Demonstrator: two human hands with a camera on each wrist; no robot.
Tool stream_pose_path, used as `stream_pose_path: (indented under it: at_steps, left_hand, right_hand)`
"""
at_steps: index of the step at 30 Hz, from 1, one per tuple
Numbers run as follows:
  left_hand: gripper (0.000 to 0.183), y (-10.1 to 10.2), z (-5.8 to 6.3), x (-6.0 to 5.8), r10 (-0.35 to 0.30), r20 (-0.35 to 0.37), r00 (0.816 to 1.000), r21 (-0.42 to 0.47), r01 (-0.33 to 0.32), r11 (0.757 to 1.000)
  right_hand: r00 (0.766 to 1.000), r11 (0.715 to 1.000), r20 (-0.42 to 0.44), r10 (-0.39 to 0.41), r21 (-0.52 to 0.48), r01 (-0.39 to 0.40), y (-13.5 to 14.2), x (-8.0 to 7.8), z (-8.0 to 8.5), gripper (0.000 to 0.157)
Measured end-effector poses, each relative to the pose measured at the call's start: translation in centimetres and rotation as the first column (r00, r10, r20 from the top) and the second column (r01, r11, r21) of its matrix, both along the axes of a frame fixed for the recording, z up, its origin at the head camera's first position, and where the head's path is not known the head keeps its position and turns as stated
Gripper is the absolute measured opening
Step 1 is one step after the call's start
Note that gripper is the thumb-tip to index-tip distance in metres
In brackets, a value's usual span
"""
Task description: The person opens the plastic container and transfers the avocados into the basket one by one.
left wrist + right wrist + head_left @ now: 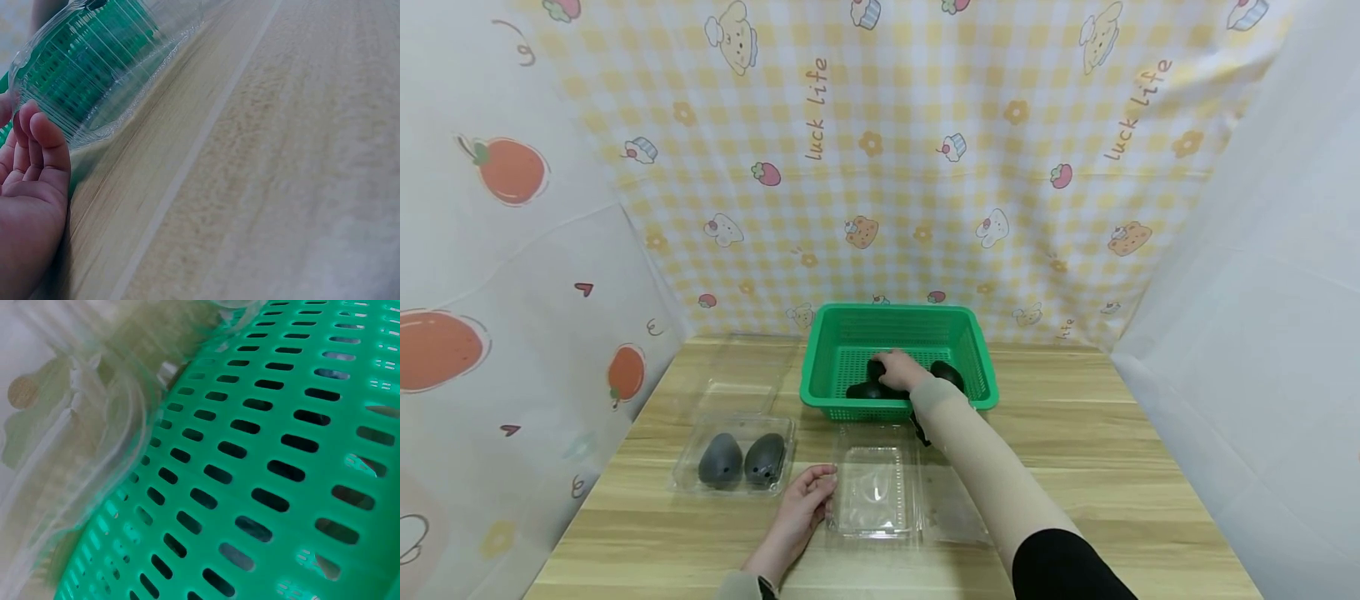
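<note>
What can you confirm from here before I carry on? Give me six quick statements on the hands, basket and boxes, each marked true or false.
1. The right hand is inside the green basket. True.
2. The left hand is at the left edge of the middle box. True.
3. The middle box holds two dark oval items. False: it is empty.
4. The left box holds two dark oval items. True.
5. The left box is closed. False: its clear lid lies open behind it.
6. The green basket holds nothing. False: several more dark oval items lie in it, one of them right of the right hand.
</note>
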State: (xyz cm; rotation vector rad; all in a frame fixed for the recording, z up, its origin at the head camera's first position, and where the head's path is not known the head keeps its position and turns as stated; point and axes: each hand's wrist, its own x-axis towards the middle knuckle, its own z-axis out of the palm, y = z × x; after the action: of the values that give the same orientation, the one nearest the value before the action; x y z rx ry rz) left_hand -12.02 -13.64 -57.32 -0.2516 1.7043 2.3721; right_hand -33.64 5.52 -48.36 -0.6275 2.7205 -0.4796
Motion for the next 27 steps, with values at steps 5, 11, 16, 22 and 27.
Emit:
stream_pose_path:
  at_steps: [5, 11, 16, 22, 27]
  left_hand:
    - [0.025, 0.0, 0.1, 0.0, -0.002, -0.001, 1.0, 0.002, 0.002, 1.0]
    - [0.031, 0.0, 0.0, 0.0, -0.004, -0.001, 1.0, 0.002, 0.004, 1.0]
    - [0.032, 0.1, 0.2, 0.1, 0.0, -0.002, 1.0, 0.002, 0.0, 1.0]
    - [0.033, 0.2, 0.4, 0.2, -0.001, -0.002, 1.0, -0.014, 0.001, 1.0]
    - [0.035, 0.1, 0.5, 0.2, -0.006, 0.003, 1.0, -0.017, 0.006, 1.0]
  right_hand:
    - [1.0, 1.0, 0.02, 0.006, 0.021, -0.007, 0.1, 0.2, 0.1, 0.048]
    - [1.0, 0.999, 0.022, 0.02, 0.038, -0.021, 0.3, 0.3, 0.1, 0.048]
    - [1.0, 0.999, 0.013, 0.022, 0.026, -0.022, 0.7, 0.7, 0.4, 0.049]
    - [0.998, 0.998, -0.027, 0.056, -0.013, -0.057, 1.5, 1.4, 1.1, 0.049]
    - [0.99, 0.994, -0.099, 0.098, -0.036, -0.102, 2.2, 2.6, 2.1, 0.049]
